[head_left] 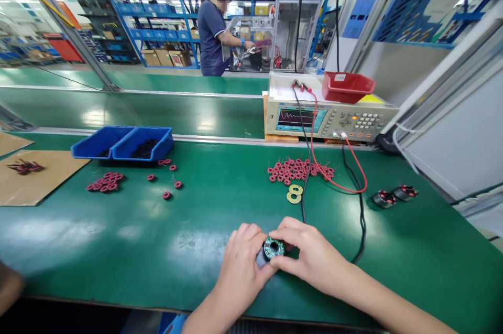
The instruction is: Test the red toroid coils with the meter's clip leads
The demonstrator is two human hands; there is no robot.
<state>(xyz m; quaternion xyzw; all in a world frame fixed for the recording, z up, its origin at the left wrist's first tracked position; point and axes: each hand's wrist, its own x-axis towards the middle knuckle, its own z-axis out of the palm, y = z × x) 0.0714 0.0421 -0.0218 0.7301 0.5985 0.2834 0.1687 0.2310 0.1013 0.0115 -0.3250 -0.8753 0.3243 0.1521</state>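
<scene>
A small cylindrical part with a ring-shaped green circuit board [274,248] on its end is held between both hands, low over the green bench top. My left hand [244,260] wraps round its grey side from the left. The thumb and index finger of my right hand [310,252] pinch the rim of the board from the right. Beyond the hands lie two yellowish flat rings [294,197] and a cluster of red-wound coils [293,171]. A black cable passes just behind my right hand.
A test instrument [334,121] with a red tray [348,87] stands at the back; its cables trail forward. Two motor parts [384,198] sit right. Blue bins [142,144], more red coils [106,182] and cardboard [43,179] are left. A person [214,30] works behind; another's blurred arm shows lower left.
</scene>
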